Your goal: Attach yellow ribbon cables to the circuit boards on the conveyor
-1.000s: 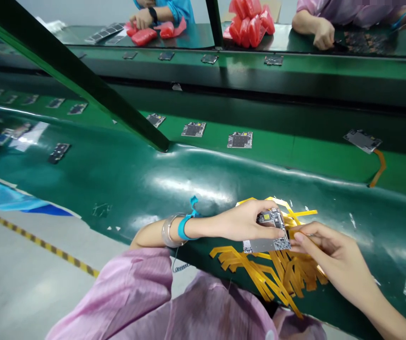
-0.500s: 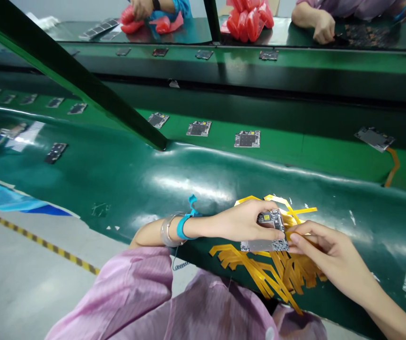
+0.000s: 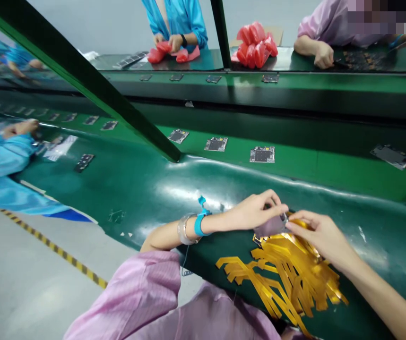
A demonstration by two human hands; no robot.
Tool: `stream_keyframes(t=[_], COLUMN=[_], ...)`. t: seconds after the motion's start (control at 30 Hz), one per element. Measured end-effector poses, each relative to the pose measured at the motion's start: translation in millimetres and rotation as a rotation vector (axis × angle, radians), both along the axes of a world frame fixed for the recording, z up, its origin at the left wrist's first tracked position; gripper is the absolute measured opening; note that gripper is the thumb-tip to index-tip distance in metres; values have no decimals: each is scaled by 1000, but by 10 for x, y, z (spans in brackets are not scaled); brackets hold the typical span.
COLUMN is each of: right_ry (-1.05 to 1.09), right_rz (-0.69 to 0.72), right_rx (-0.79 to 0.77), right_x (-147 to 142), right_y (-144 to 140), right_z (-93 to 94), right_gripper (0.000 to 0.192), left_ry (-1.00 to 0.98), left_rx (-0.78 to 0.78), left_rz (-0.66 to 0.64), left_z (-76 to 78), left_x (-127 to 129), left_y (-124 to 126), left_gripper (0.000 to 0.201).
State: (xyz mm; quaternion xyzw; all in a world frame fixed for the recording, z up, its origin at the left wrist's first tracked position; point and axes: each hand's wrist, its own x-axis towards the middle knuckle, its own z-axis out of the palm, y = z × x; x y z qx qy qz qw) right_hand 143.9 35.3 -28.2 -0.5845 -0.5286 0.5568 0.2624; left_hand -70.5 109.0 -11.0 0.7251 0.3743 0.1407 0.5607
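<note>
My left hand (image 3: 259, 211) grips a circuit board (image 3: 271, 226) between thumb and fingers, tilted so that a plain grey face shows. Against the board's right edge, my right hand (image 3: 318, 233) pinches with thumb and forefinger. An orange flex cable (image 3: 298, 218) runs by those fingertips; their contact with it is partly hidden. Below both hands lies a loose pile of orange flex cables (image 3: 291, 269) on the green mat. Part of another board (image 3: 257, 240) peeks out under the held one.
Several circuit boards (image 3: 262, 154) lie along the green belt (image 3: 305, 174) ahead. One board (image 3: 392, 156) at the right has a flex cable attached. A green post (image 3: 132, 115) slants across the left. Co-workers' hands (image 3: 21, 127) are at the left and across the line, by red bundles (image 3: 257, 45).
My left hand has tilted the board up, turning its chip side out of sight. My right hand stays at its edge. The view has shifted, showing more of the cable pile.
</note>
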Motion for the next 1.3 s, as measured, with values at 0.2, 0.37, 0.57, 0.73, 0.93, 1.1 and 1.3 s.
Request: stream_keyframes(t=[0.2, 0.37, 0.57, 0.73, 0.93, 1.1, 1.3], right_ry=[48, -173, -638, -556, -605, -567, -379], right_rz=[-392, -605, -165, 526, 603, 595, 295], right_rx=[163, 310, 795, 576, 528, 481, 505], right_x=[500, 994, 444, -284, -410, -396, -253], right_y=[1079, 1499, 924, 426, 374, 376, 300], right_z=[-80, -19, -133, -221, -219, -150, 18], right_gripper=[27, 17, 14, 2, 15, 16, 13], left_ry=[199, 657, 681, 631, 586, 541, 101], left_rx=[655, 530, 512, 559, 556, 578, 503], left_rz=[360, 255, 234, 240, 251, 285, 420], left_z=[-228, -346, -474, -521, -526, -344, 5], left_x=[-572, -1210, -1392, -1296, -1170, -1080, -719], left_y=[1286, 1990, 2093, 2083, 2077, 1958, 1156], left_gripper=[46, 85, 65, 36, 61, 43, 28])
